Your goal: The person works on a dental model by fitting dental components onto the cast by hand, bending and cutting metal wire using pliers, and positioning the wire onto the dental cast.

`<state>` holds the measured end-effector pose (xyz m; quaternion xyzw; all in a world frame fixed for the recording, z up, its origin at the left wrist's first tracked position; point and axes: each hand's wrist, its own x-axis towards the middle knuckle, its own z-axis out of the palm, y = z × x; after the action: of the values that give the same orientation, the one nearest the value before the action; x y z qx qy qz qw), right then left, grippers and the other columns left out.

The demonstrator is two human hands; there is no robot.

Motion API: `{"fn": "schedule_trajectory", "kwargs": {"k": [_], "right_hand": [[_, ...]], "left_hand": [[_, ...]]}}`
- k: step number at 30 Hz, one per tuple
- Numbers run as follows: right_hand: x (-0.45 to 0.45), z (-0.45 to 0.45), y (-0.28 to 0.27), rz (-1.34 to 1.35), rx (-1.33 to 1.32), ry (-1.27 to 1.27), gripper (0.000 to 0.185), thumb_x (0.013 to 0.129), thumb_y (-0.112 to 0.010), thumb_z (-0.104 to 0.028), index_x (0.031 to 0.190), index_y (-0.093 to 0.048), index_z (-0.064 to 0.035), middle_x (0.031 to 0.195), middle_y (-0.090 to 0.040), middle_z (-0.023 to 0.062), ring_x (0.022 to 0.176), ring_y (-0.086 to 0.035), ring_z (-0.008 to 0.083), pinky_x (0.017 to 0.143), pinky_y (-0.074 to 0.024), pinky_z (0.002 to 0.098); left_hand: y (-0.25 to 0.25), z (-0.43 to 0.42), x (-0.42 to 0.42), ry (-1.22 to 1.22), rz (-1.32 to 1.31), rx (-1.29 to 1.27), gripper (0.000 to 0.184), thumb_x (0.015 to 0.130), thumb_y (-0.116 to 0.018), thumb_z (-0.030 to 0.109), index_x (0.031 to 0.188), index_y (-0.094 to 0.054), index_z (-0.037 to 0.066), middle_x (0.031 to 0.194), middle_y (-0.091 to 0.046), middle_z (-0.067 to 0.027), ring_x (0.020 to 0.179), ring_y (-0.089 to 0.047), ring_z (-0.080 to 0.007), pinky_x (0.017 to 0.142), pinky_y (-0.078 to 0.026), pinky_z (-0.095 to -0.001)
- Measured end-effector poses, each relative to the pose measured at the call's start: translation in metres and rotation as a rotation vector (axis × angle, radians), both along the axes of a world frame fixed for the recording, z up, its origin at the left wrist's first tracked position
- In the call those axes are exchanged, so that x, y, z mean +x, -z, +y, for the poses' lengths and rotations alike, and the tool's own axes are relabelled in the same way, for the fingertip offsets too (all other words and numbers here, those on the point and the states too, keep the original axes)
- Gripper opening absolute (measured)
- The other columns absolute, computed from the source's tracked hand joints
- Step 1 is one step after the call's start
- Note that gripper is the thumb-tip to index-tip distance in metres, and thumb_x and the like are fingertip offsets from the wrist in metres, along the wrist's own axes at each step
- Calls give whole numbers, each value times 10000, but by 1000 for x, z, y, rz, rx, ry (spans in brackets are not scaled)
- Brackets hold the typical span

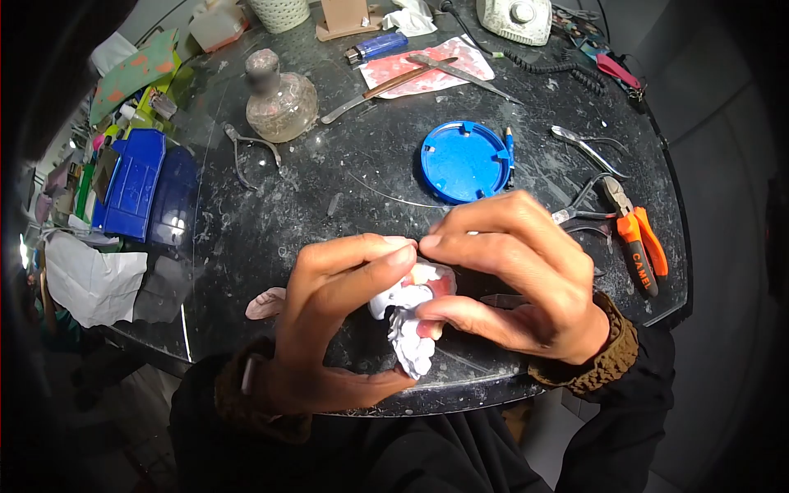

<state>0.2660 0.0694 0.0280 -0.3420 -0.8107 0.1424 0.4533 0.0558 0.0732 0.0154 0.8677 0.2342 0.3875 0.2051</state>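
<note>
Both hands hold a small white and pink moulded piece (411, 316) near the front edge of the dark worktable (329, 189). My left hand (329, 304) is wrapped round its left side, thumb and fingers at its top and bottom. My right hand (526, 279) grips the right side, with its lower finger pressed on the piece and its upper fingertips close to the left fingertips. What lies between those upper fingertips is too small to make out. A round blue dish (465, 162) is just beyond the hands. A flat pinkish scrap (265, 304) lies left of my left hand.
Orange-handled pliers (639, 238) and other metal pliers (588, 149) lie at the right. Small pliers (249, 154) and a glass burner (281, 107) stand left of centre. Farther back are a lighter (376, 47) and stained paper (427, 70). A blue bin (131, 185) is at the left.
</note>
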Motion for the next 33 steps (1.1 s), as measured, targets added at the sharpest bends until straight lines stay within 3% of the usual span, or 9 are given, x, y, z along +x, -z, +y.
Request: {"fn": "schedule_trajectory", "kwargs": {"k": [6,9,12,15,21,24,28,32,33], "right_hand": [[-3,-1,10,27,21,-13,228,745,-752,-130,914,-647,-18,843,-623,82,700,-643,210,566,-527,296],[-3,0,12,-2,81,8,182,777,-725,-124,906,-633,-35,823,-616,51,647,-631,183,508,-521,275],[-4,-3,11,-11,89,29,156,780,-718,-95,889,-626,-31,809,-621,49,615,-627,175,482,-517,263],[-6,-3,15,20,92,34,150,781,-714,-79,886,-622,-28,801,-624,50,602,-625,172,464,-510,258],[-6,-3,13,44,46,37,185,781,-728,-98,907,-616,-21,806,-628,55,606,-630,176,479,-509,264],[-5,-6,8,144,-172,41,215,783,-741,-122,921,-624,-7,807,-637,65,623,-648,174,515,-514,267],[-1,-10,5,319,-790,-160,238,817,-739,-146,947,-651,32,800,-672,77,624,-636,96,549,-495,240],[-3,-12,5,521,-1156,-288,223,852,-712,-150,977,-664,29,821,-680,39,676,-597,42,563,-475,196],[-3,-12,5,576,-1220,-313,218,856,-708,-150,980,-666,23,823,-678,30,688,-595,40,565,-474,192]], "left_hand": [[-2,1,-1,111,12,-49,881,580,-845,64,1321,-376,-8,1198,-406,-202,1061,-536,-273,844,-516,-364],[0,-2,5,132,-155,-173,736,611,-790,-42,1280,-485,-18,1240,-427,-187,1003,-607,-249,851,-531,-321],[1,-3,3,125,-128,-180,731,618,-783,-48,1283,-480,-20,1236,-420,-191,1006,-605,-251,833,-540,-325],[2,0,-1,141,-23,-153,921,540,-858,55,1325,-381,-10,1231,-373,-194,1092,-521,-284,858,-512,-364],[5,-2,-3,66,3,-124,938,559,-850,57,1339,-334,-11,1209,-381,-189,1078,-528,-269,858,-517,-363],[3,0,-4,-23,-14,-48,926,568,-869,89,1322,-339,1,1199,-381,-182,1071,-532,-268,854,-524,-368],[4,-3,-4,-143,-23,161,842,591,-896,251,1241,-399,48,1174,-391,-155,1044,-530,-281,834,-533,-394],[-6,-7,-10,-78,87,268,750,618,-872,273,1223,-454,121,1181,-402,-128,1015,-519,-261,821,-532,-384],[-4,-7,-10,-79,77,300,608,634,-851,215,1145,-532,132,1146,-432,-110,1000,-532,-253,810,-543,-360]]}}
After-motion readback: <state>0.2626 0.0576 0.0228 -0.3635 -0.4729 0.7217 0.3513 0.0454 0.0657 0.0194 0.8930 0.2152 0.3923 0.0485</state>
